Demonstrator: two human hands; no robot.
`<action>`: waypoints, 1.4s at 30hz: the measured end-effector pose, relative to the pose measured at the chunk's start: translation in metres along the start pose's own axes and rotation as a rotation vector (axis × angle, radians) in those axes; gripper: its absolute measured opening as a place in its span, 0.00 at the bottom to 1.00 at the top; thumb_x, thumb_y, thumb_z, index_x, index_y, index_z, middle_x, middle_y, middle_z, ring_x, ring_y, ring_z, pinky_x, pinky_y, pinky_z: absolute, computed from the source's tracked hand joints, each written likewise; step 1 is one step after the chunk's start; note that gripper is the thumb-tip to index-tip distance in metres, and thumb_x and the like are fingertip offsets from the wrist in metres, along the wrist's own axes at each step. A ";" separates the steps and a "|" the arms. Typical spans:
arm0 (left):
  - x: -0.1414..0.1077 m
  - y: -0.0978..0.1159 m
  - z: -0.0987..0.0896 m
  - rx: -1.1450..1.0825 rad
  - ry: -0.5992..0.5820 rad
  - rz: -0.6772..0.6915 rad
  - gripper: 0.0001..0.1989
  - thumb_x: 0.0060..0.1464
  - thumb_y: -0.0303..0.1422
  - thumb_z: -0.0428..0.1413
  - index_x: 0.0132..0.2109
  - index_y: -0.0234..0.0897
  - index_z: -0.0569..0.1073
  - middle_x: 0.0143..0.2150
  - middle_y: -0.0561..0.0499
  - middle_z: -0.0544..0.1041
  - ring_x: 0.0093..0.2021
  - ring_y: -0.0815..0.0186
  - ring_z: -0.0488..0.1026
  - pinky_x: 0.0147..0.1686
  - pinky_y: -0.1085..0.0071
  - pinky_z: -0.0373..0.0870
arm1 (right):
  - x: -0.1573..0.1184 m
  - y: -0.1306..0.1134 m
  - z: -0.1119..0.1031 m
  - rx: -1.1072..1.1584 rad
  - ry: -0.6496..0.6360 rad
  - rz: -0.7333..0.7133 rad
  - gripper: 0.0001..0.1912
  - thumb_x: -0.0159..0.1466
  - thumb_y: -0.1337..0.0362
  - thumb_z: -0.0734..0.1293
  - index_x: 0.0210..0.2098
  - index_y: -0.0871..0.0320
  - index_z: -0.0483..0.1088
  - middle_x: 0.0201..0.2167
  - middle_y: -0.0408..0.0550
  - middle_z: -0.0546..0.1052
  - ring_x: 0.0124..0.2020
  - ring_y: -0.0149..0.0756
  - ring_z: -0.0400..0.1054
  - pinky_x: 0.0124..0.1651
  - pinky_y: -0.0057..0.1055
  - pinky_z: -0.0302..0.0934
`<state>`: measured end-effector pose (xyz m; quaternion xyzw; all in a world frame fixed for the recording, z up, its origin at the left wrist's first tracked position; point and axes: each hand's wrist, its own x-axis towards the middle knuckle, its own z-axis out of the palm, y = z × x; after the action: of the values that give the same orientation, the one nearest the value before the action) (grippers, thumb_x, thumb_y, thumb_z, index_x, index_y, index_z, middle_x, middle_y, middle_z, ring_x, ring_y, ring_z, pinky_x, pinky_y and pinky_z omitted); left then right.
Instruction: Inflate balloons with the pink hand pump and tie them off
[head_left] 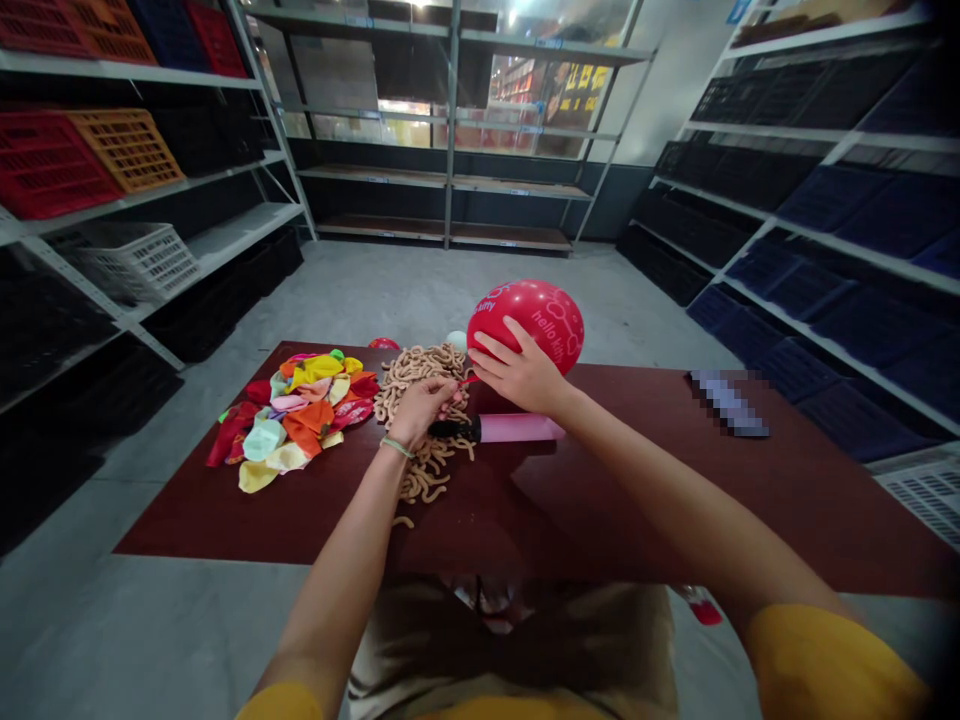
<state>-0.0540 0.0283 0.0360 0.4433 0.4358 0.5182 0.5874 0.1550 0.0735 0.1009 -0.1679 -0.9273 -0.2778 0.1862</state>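
An inflated red balloon (561, 308) with "hello kitty" printing is above the dark table. My left hand (424, 410) is closed, pinching the balloon's stretched neck between fingertips. Spread across the balloon's near side, my right hand (521, 370) holds its body; the thumb is hard to see. Below the hands lies a balloon pump (517, 429) with a pink barrel and a black end, partly on a pile of beige curled pieces (420, 370). Left of that pile is a heap of limp, uninflated balloons (307, 412) in many colours.
The brown table (600, 520) bears a blurred-out flat object (727, 402) at its right. Beyond the far edge show another red balloon (383, 343) and a pale round thing (457, 340). Shelves with crates (124, 150) stand around.
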 end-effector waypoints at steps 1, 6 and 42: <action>0.001 0.000 -0.002 0.010 0.005 -0.002 0.14 0.47 0.41 0.65 0.30 0.33 0.76 0.23 0.52 0.72 0.19 0.74 0.60 0.17 0.78 0.57 | 0.001 0.000 -0.001 -0.009 -0.002 -0.004 0.17 0.69 0.71 0.61 0.52 0.51 0.72 0.57 0.41 0.74 0.66 0.42 0.56 0.68 0.64 0.45; 0.000 0.003 -0.004 0.072 0.031 0.023 0.09 0.49 0.36 0.64 0.34 0.34 0.77 0.30 0.49 0.78 0.20 0.74 0.63 0.19 0.77 0.59 | 0.006 -0.001 0.001 -0.037 0.008 -0.023 0.16 0.69 0.71 0.60 0.52 0.53 0.73 0.57 0.42 0.74 0.66 0.42 0.56 0.69 0.65 0.44; 0.011 -0.002 -0.033 0.479 0.453 0.264 0.10 0.55 0.38 0.58 0.38 0.36 0.78 0.30 0.50 0.79 0.30 0.66 0.74 0.32 0.73 0.66 | 0.037 -0.052 0.015 0.481 -0.489 0.449 0.10 0.67 0.66 0.59 0.39 0.57 0.73 0.35 0.48 0.79 0.31 0.32 0.69 0.33 0.29 0.51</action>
<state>-0.0851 0.0412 0.0258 0.4946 0.6031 0.5580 0.2833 0.0968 0.0485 0.0820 -0.3787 -0.9232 0.0424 0.0503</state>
